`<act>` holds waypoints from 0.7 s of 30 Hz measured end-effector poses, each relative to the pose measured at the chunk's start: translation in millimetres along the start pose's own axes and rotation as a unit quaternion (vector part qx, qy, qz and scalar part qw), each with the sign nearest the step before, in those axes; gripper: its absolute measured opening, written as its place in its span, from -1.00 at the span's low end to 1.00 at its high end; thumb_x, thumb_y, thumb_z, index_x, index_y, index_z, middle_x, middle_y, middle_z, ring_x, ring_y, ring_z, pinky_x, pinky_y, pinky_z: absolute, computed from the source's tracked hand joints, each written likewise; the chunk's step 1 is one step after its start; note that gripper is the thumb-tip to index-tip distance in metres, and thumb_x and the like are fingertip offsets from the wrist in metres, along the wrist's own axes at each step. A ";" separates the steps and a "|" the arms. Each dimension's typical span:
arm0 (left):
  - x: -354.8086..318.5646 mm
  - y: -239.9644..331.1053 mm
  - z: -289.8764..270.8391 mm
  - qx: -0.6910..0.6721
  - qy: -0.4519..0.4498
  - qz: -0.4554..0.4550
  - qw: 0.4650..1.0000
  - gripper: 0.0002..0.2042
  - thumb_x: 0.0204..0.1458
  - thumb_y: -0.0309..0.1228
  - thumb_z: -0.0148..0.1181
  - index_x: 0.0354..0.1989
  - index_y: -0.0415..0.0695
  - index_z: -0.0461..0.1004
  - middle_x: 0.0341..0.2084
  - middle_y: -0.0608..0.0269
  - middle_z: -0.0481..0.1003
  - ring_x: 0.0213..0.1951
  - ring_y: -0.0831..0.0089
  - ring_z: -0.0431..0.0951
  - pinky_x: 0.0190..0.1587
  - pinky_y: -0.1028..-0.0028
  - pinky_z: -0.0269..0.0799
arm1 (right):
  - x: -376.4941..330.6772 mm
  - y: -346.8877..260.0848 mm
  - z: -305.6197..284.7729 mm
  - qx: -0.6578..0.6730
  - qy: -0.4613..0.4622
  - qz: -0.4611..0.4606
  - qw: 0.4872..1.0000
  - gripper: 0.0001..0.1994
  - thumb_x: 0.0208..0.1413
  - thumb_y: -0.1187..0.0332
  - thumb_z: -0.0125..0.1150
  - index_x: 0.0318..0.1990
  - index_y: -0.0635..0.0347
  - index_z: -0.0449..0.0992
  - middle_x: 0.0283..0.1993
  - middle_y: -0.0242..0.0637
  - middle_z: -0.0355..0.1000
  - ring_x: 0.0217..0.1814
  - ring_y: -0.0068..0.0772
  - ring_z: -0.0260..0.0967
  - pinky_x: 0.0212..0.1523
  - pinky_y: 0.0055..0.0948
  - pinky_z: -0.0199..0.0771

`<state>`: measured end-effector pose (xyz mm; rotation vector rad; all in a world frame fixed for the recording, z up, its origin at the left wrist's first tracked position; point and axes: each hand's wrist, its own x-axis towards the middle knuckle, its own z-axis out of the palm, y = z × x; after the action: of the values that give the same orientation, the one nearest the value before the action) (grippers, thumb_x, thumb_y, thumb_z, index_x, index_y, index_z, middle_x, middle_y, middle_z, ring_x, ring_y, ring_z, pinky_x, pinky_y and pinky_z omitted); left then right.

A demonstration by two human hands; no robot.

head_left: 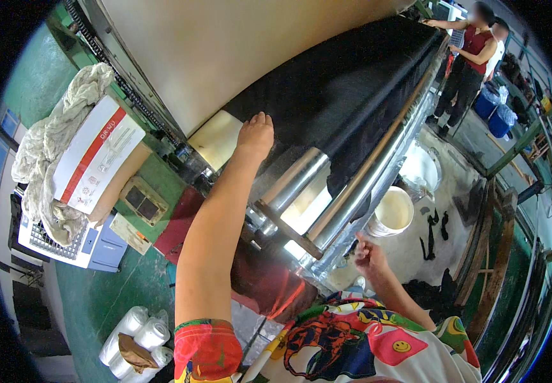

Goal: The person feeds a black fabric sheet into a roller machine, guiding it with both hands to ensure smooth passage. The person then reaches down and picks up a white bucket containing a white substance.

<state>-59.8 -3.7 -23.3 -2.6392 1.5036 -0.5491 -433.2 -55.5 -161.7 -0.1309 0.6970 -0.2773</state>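
Note:
Black fabric (327, 80) runs over a wide machine bed in front of me, passing under a large pale roll or panel (250, 38). My left hand (257, 135) reaches forward and lies palm down on the fabric's left edge, beside a cream-coloured roller end (215, 139). Its fingers look extended, though the fingertips are foreshortened. At the near side are a short shiny metal roller (295, 182) and a long metal roller (359, 191). My right hand (370, 254) hovers near the long roller's near end, fingers loosely bent and apart, with nothing visible in them.
A white bucket (392, 212) and a pale basin (420, 167) stand right of the rollers. Two people (477, 54) stand at the far end. At left, a white carton (97, 153) and crumpled cloth (65, 115) rest on the green machine housing. Plastic-wrapped rolls (136, 341) lie lower left.

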 end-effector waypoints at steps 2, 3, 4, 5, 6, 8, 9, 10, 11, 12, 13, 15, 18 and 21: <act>2.3 -5.1 4.5 -0.001 0.000 0.006 1.000 -0.66 -0.04 -0.48 -0.25 -0.04 -0.23 0.20 0.00 0.04 0.17 0.04 0.27 0.18 0.00 0.31 0.15 | -7.7 7.8 -22.5 0.015 0.040 0.031 0.999 -0.87 -0.10 0.42 0.04 -0.32 0.10 0.36 -0.71 -0.56 0.24 -0.77 -0.71 0.10 -0.72 -0.73 0.13; 2.6 -5.8 5.6 0.008 0.005 0.007 1.000 -0.66 -0.04 -0.48 -0.25 -0.03 -0.21 0.19 0.01 0.04 0.16 0.04 0.27 0.18 0.01 0.31 0.15 | -11.8 10.9 -36.7 0.023 0.061 0.046 0.997 -0.86 -0.12 0.43 0.07 -0.33 0.08 0.36 -0.71 -0.57 0.25 -0.77 -0.71 0.11 -0.72 -0.72 0.13; 3.1 -6.4 3.4 0.017 0.011 0.009 1.000 -0.65 -0.04 -0.48 -0.26 -0.02 -0.19 0.18 0.01 0.03 0.15 0.04 0.27 0.17 0.01 0.31 0.14 | -14.8 11.4 -51.8 0.036 0.072 0.059 0.995 -0.84 -0.12 0.44 0.05 -0.31 0.05 0.37 -0.70 -0.57 0.26 -0.76 -0.71 0.11 -0.71 -0.72 0.14; 3.9 -7.6 2.5 0.027 0.017 0.012 0.999 -0.65 -0.03 -0.48 -0.26 -0.01 -0.17 0.17 0.02 0.03 0.14 0.04 0.27 0.17 0.02 0.31 0.13 | -16.6 11.0 -70.0 0.086 0.054 0.071 0.992 -0.80 -0.13 0.45 0.03 -0.27 0.03 0.37 -0.69 -0.57 0.28 -0.74 -0.70 0.14 -0.66 -0.69 0.18; 6.3 -10.3 3.8 0.015 0.016 -0.003 1.000 -0.64 -0.02 -0.47 -0.29 0.01 -0.13 0.15 0.03 0.07 0.13 0.05 0.26 0.15 0.04 0.30 0.10 | -19.3 8.0 -87.3 0.094 0.066 0.048 0.992 -0.76 -0.10 0.45 0.00 -0.20 0.07 0.33 -0.67 -0.56 0.32 -0.73 -0.72 0.16 -0.65 -0.70 0.19; 5.6 -19.3 6.8 0.016 0.015 -0.016 1.000 -0.64 -0.01 -0.46 -0.31 0.02 -0.12 0.14 0.04 0.10 0.13 0.06 0.26 0.14 0.06 0.29 0.06 | -31.5 1.9 -93.1 0.116 0.088 0.008 0.989 -0.72 -0.05 0.46 -0.08 -0.11 0.12 0.28 -0.62 -0.52 0.38 -0.73 -0.71 0.19 -0.63 -0.70 0.21; 3.7 -23.7 8.4 0.017 0.015 -0.023 0.999 -0.64 -0.01 -0.45 -0.32 0.03 -0.11 0.13 0.04 0.12 0.12 0.07 0.26 0.13 0.07 0.28 0.04 | -33.6 -1.1 -95.7 0.124 0.097 -0.006 0.987 -0.72 -0.03 0.45 -0.11 -0.11 0.13 0.28 -0.62 -0.50 0.38 -0.73 -0.71 0.19 -0.63 -0.70 0.22; 3.9 -23.8 5.7 0.008 -0.011 -0.040 0.999 -0.63 0.00 -0.44 -0.33 0.04 -0.08 0.12 0.05 0.17 0.11 0.09 0.26 0.09 0.10 0.28 -0.01 | -34.9 -5.2 -102.0 0.122 0.096 -0.014 0.988 -0.73 -0.03 0.44 -0.13 -0.11 0.13 0.28 -0.62 -0.50 0.38 -0.73 -0.71 0.19 -0.63 -0.71 0.22; 3.9 -24.8 7.2 0.016 -0.016 -0.046 0.999 -0.63 0.00 -0.43 -0.33 0.04 -0.08 0.12 0.06 0.17 0.10 0.09 0.27 0.08 0.10 0.28 -0.02 | -35.5 -6.9 -107.4 0.120 0.095 -0.022 0.988 -0.73 -0.02 0.43 -0.14 -0.11 0.13 0.28 -0.62 -0.50 0.39 -0.73 -0.71 0.19 -0.64 -0.71 0.22; 3.9 -26.4 10.5 0.025 -0.021 -0.052 0.998 -0.63 0.00 -0.43 -0.33 0.04 -0.07 0.12 0.07 0.17 0.09 0.10 0.27 0.07 0.11 0.27 -0.03 | -35.6 -5.8 -112.2 0.122 0.093 -0.028 0.988 -0.73 -0.02 0.43 -0.14 -0.11 0.13 0.29 -0.62 -0.50 0.38 -0.73 -0.71 0.19 -0.64 -0.71 0.22; 2.2 -30.4 13.8 0.034 -0.025 -0.061 0.997 -0.62 0.00 -0.43 -0.32 0.05 -0.07 0.11 0.07 0.17 0.08 0.10 0.27 0.06 0.11 0.27 -0.05 | -35.0 -4.9 -115.0 0.122 0.090 -0.032 0.988 -0.73 -0.02 0.43 -0.14 -0.11 0.14 0.29 -0.61 -0.51 0.38 -0.72 -0.71 0.19 -0.65 -0.71 0.22; 2.0 -38.4 20.2 0.047 -0.028 -0.074 0.996 -0.62 -0.01 -0.42 -0.30 0.06 -0.06 0.10 0.11 0.17 0.00 0.12 0.26 0.02 0.11 0.23 -0.05 | -36.0 -3.7 -117.7 0.130 0.090 -0.035 0.987 -0.75 -0.02 0.43 -0.13 -0.14 0.12 0.30 -0.62 -0.52 0.36 -0.72 -0.71 0.18 -0.65 -0.70 0.22; 8.1 -35.6 17.1 0.067 -0.045 -0.093 0.992 -0.60 -0.02 -0.44 -0.26 0.07 -0.05 0.07 0.13 0.17 -0.06 0.13 0.23 0.00 0.09 0.17 -0.03 | -39.5 -3.1 -118.8 0.148 0.098 -0.048 0.983 -0.79 -0.01 0.42 -0.11 -0.19 0.08 0.32 -0.65 -0.53 0.32 -0.71 -0.70 0.16 -0.65 -0.68 0.21; 15.3 -26.7 11.0 0.094 -0.082 -0.144 0.982 -0.56 -0.05 -0.45 -0.19 0.09 -0.04 0.02 0.13 0.12 -0.07 0.14 0.23 -0.02 0.10 0.18 -0.07 | -49.6 1.1 -133.4 0.166 0.078 -0.078 0.980 -0.83 -0.01 0.41 -0.12 -0.24 0.06 0.34 -0.66 -0.53 0.30 -0.72 -0.71 0.17 -0.66 -0.69 0.21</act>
<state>-27.2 -4.0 -23.5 -2.6893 0.9815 -0.4489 -555.9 -43.4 -232.9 0.1567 0.7873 -0.5543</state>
